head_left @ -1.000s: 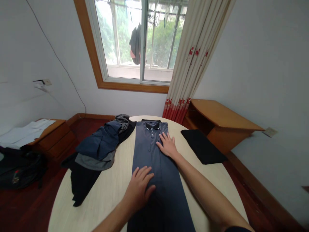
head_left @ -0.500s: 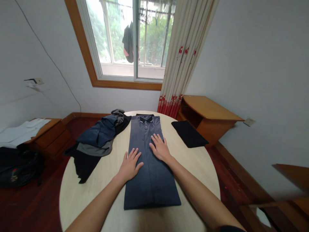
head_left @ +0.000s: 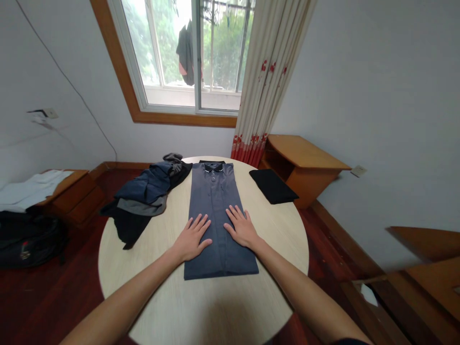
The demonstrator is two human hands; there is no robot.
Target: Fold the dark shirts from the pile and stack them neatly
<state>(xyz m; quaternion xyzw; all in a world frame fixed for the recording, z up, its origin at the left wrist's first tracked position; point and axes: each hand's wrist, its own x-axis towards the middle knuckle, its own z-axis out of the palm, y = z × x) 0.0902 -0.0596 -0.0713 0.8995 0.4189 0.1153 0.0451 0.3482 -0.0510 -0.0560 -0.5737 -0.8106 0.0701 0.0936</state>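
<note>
A dark grey-blue polo shirt lies folded into a long narrow strip on the round table. Its black collar and buttons point toward the window. My left hand rests flat on the shirt's left edge with the fingers spread. On the right side of the shirt, somewhat higher, my right hand also lies flat, fingers apart. Neither hand grasps the cloth.
A loose heap of dark clothes lies at the table's left, partly over its edge. A folded black cloth sits at the right. Beyond it stands a wooden desk; a black bag is on the left.
My right hand has slid down the shirt toward me, now nearly level with my left. Both stay flat. The camera view has shifted slightly, showing more of the near table.
</note>
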